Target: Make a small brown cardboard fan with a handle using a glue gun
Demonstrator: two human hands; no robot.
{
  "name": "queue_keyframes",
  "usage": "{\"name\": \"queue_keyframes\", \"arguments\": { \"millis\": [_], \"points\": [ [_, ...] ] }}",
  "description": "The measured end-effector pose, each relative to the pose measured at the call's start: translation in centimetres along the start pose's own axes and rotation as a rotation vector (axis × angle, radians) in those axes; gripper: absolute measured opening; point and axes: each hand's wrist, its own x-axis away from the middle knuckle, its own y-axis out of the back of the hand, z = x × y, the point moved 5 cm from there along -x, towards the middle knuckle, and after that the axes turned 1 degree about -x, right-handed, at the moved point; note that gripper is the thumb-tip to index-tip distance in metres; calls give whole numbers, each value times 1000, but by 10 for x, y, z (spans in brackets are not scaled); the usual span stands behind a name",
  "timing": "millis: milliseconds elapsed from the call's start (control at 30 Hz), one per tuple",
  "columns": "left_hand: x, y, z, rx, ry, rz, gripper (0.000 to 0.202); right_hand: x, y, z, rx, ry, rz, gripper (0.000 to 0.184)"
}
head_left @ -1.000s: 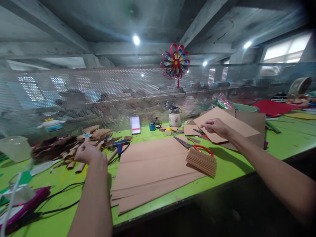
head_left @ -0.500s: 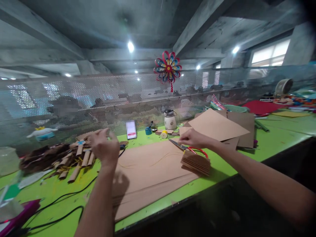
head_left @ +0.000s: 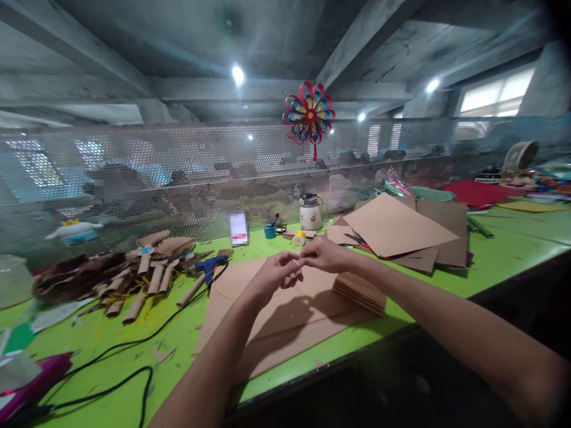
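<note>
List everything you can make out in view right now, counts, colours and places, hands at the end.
Paper stack: several sheets, brown, under the hands
Pleated paper: one block, brown, stack's right edge
Loose paper: several sheets, brown, right
Paper tubes: several, brown, left
Glue gun: one, blue, left of the stack
Phone: one, pale screen, back
Pot: one, blue, right of phone
Flask: one, cream, dark lid, back
Ornament: one, multicoloured, hanging
Red sheet: one, red, back right
Fan: one, beige, far right
Table: one, green, beneath
Mesh screen: one, grey, behind
Left hand: one, bare, above stack
Right hand: one, bare, fingers meeting the left's; anything held is too small to tell
</note>
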Motion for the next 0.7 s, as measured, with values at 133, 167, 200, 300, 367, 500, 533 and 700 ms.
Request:
{"name": "queue_keyframes", "arguments": {
  "millis": [133, 167, 200, 300, 367, 500, 533, 700],
  "points": [
    [1, 1, 1, -37, 40, -17, 24, 4, 2, -7, 10, -80, -20, 23],
    [1, 2, 1, -46, 42, -29, 23, 6, 5, -10, 13, -106, -32, 25],
    [1, 5, 1, -49, 34, -42, 22, 8, 10, -14, 18, -131, -47, 28],
    [1, 27, -6, -55, -54, -146, 22, 27, 26, -29, 60, -193, -78, 34],
    [7, 60, -18, -115, -183, -350, 19, 49, 34, -40, 121, -237, -80, 42],
    [55, 139, -58, -456, -596, -1066, 12, 98, 27, -48, 355, -289, 10, 61],
    [68, 150, -65, -535, -660, -1207, 12, 108, 21, -47, 434, -297, 62, 63],
    [78, 144, -70, -835, -684, -1394, 11, 122, -7, -37, 616, -301, 99, 68]
  ]
}}
